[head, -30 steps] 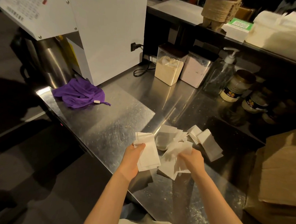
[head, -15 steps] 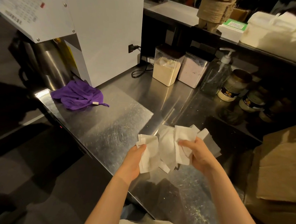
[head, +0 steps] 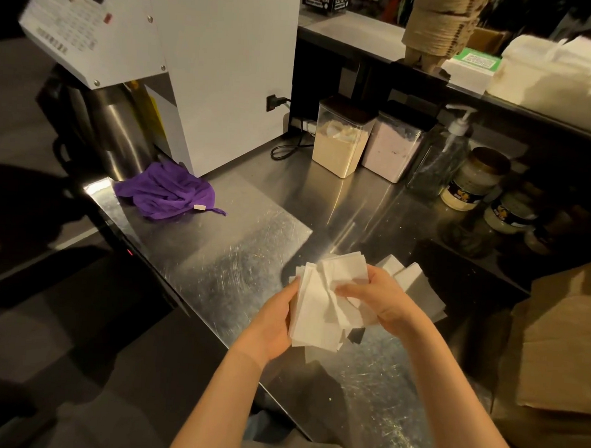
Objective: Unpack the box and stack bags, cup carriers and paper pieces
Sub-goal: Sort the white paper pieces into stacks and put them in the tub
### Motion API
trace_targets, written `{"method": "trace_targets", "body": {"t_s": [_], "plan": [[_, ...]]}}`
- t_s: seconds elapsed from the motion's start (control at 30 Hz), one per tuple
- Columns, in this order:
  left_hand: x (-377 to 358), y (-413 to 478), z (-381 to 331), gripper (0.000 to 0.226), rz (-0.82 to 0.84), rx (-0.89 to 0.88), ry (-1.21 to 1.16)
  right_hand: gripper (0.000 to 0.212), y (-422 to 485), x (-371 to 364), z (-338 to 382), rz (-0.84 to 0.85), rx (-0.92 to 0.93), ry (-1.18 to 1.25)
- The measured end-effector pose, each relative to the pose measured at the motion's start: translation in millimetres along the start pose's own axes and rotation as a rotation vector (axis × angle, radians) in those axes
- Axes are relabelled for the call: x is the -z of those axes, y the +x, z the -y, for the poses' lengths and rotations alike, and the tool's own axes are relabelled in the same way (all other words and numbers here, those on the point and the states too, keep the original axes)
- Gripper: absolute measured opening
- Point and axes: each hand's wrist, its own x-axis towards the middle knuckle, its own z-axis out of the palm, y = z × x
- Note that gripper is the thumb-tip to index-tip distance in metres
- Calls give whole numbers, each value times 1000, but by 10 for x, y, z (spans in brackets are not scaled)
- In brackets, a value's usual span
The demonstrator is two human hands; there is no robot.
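**Head view.** Both hands meet over the near edge of the steel counter (head: 237,255), about midway along it.

- **Hands:** The left hand (head: 275,322) grips the left side of a fanned bundle of white paper pieces (head: 317,310), with its thumb lying along the bundle's edge. The right hand (head: 385,304) pinches the bundle's upper right part with curled fingers. The bundle is held between the two hands, with its shadow on the steel beneath.
- **Other paper:** Loose paper pieces (head: 417,285) lie flat on the counter just behind the right hand, which partly hides them.
- **Right edge:** A brown box (head: 562,340) stands here, its lower part in shadow.
- **Far left corner:** A crumpled purple cloth (head: 165,191) lies at the foot of a white machine (head: 220,69).
- **Far edge, left to right:**
  - a clear container of beige powder (head: 339,147)
  - a clear container of pinkish powder (head: 392,153)
  - a pump bottle (head: 441,159)
  - two labelled jars (head: 474,182)
- **Raised shelf behind the far edge:** It carries a stack of brown cup carriers (head: 434,29). To their right is a pale bundle (head: 562,76); what it is made of cannot be told.
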Motion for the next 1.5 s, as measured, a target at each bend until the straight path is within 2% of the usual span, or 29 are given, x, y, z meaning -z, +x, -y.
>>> {"method": "trace_targets", "body": {"t_s": [0.1,0.2,0.3,0.47,0.53,0.73,0.87,0.93,1.0,1.07,1.17,1.23,1.37,1.5], "plan": [[5,-22,-11,44,69,19,-46,25,19,81,-23,-41,5,-35],[-25,-14,9,43,94,-6,58,27,55,86,-40,-29,8,-107],[-75,-25,29,31,75,-51,139,26,82,45,-88,-12,34,-68],[-36,-7,22,24,-6,-88,125,17,112,4,-142,-219,6,58],[-24,-8,8,21,-41,-93,92,14,81,-6,-134,-246,-19,135],[-71,15,15,19,-69,-118,31,9,0,-313,-228,-239,-56,161],[-83,-8,37,22,-85,-65,-12,20,14,-447,-289,-237,-53,207],[-83,-20,42,30,-38,-13,-56,23,9,-507,-289,-225,-41,174],[-101,-25,48,28,-15,-9,-36,37,12,-591,-309,-169,-36,175],[-101,-6,71,21,-59,-62,30,47,13,-653,-338,-117,-51,216],[-50,9,94,28,-135,-113,125,36,35,-630,-384,-75,-60,256],[-3,-11,92,28,-154,-115,122,32,74,-537,-414,-172,-53,188],[123,-20,56,31,-224,-135,60,40,165,-202,-546,-512,-87,-21],[190,0,66,33,-270,-132,25,50,249,12,-798,-675,-137,-236]]}}
